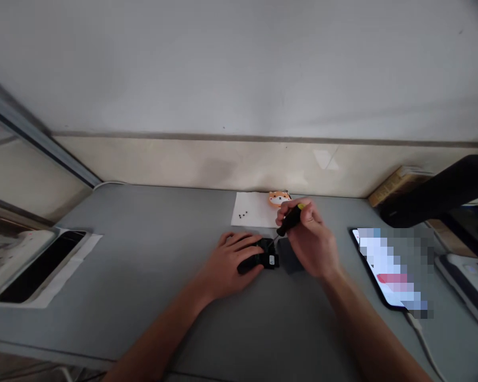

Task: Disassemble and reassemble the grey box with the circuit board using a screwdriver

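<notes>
My left hand rests on the grey table, its fingers wrapped over a small black device with a white label. Much of the device is hidden under those fingers. In my right hand is a screwdriver with a black and yellow handle, tilted so that its thin shaft points down at the device. Whether the tip touches a screw is too small to tell. Just beyond lies a sheet of white paper with several tiny dark screws on it. An orange-and-white animal-face item sits at the paper's far right corner.
A lit phone, partly pixelated, lies to the right with a white cable. Behind it are a black cylindrical object and a box. At left, a dark phone-like slab lies on white paper. A wall closes the back.
</notes>
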A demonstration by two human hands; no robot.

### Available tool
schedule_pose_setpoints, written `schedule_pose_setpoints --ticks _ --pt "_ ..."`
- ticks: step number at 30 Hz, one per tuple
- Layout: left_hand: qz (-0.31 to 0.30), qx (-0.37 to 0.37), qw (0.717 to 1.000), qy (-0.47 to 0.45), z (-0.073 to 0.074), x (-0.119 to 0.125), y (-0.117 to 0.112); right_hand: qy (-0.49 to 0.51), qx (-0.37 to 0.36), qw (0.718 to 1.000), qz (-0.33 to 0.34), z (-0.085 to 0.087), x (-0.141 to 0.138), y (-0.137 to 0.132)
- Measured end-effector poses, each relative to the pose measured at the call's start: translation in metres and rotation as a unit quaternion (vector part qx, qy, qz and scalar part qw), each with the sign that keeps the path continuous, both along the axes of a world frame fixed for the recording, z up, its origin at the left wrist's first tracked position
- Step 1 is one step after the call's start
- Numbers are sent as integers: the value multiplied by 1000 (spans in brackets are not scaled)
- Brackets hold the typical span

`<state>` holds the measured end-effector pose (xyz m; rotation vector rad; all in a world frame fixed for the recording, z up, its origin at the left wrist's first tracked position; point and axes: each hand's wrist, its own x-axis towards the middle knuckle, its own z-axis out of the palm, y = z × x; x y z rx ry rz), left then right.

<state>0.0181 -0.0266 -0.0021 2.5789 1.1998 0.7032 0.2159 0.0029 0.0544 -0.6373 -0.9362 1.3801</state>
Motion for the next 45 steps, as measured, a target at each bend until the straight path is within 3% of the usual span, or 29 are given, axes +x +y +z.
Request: schedule_pose_setpoints --ticks 9,16,21,26,32,45 --pt "-7 -1 1000 -10 0 0 1 50 -30 998 30 5 0 -3" --pt "-6 -3 1000 -14 0 1 1 9 -7 1000 9 3 -1 -1" --pt "-9 1 1000 -15 0 1 1 34 -29 999 27 5 -2 -1" --pt "-11 -2 1000 -17 0 0 1 32 -12 998 49 3 0 -2" --pt "-12 13 1000 -13 0 0 1 -11 24 999 23 -1 -1 1" --pt "-14 15 1000 -6 0 0 2 60 1 996 62 -1 0 -2"
